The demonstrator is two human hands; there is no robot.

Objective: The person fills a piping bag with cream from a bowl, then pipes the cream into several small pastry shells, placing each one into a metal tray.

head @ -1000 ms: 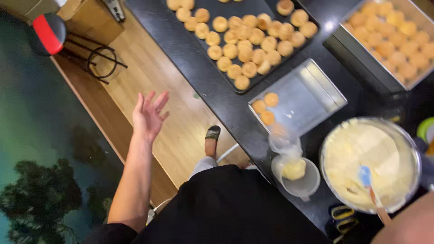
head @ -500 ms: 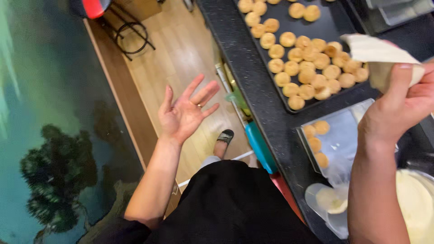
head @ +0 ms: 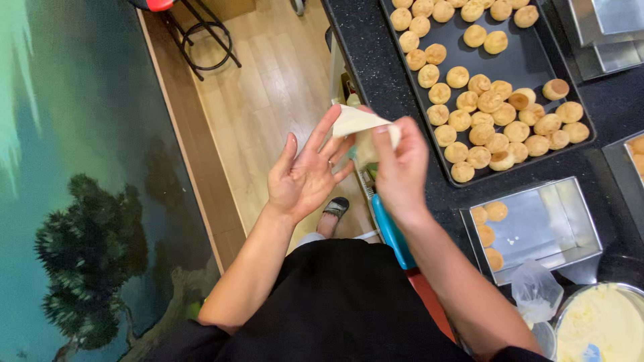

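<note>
Head view looks down on a dark tabletop (head: 604, 144) where a black tray (head: 530, 64) already carries many small golden puff shells, while a metal pan (head: 537, 231) holds only four along its left edge, so most of the batch appears unhandled; a bowl of pale cream (head: 600, 325) sits at the lower right beside a crumpled clear plastic bag (head: 535, 291). Both hands are raised over the wooden floor (head: 268, 87), just off the tabletop's edge. The right hand (head: 401, 171) has its fingers (head: 382, 137) closed in a pinch on a cream-coloured cone-shaped bag (head: 359, 124), which looks empty and unfilled. The left hand (head: 303, 175) is palm up with fingers (head: 322, 131) spread loosely, their tips touching the bag from below.
</note>
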